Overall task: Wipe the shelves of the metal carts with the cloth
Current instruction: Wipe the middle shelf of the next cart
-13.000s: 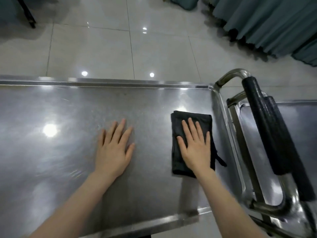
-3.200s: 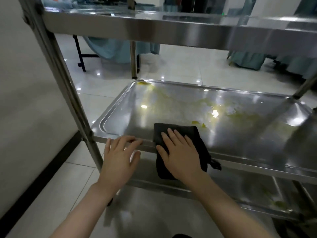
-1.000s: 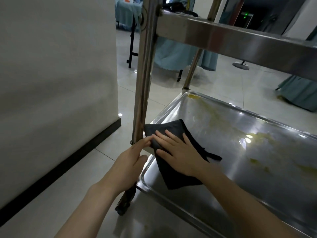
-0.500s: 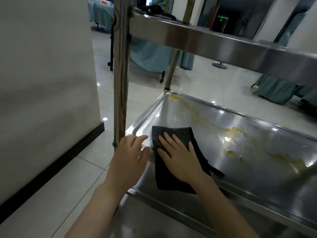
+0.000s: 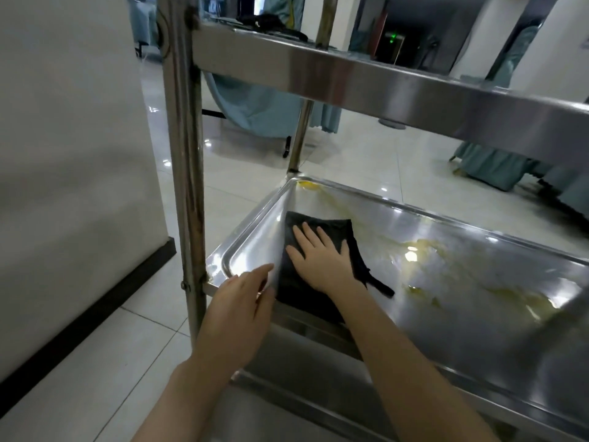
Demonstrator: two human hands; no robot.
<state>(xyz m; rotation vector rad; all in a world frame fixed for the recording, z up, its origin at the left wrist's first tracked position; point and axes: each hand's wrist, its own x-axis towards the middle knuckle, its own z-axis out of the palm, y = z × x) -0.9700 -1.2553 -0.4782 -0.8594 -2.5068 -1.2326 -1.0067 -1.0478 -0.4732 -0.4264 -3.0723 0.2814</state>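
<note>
Right hand [image 5: 322, 260], centre frame: flat, fingers spread, pressing the dark cloth [image 5: 318, 250] onto the middle shelf [image 5: 478, 314] near its left end. Not clenched.

Left hand [image 5: 239, 311], lower centre: loosely open, resting on the shelf's near rim beside the post [image 5: 185, 154]; grips nothing.

Progress: early on this shelf, by my reckoning. Yellow residue [image 5: 424, 247] streaks the tray toward frame right, unwiped. Tray otherwise holds only the cloth. Lower shelf [image 5: 302, 378] mostly hidden.

The right hand [image 5: 322, 260] hides the middle of the cloth [image 5: 322, 228]. The shelf [image 5: 478, 282] runs out of frame at the right edge. The left hand [image 5: 237, 317] covers part of the shelf's near rim. Both forearms are cut off below.
</note>
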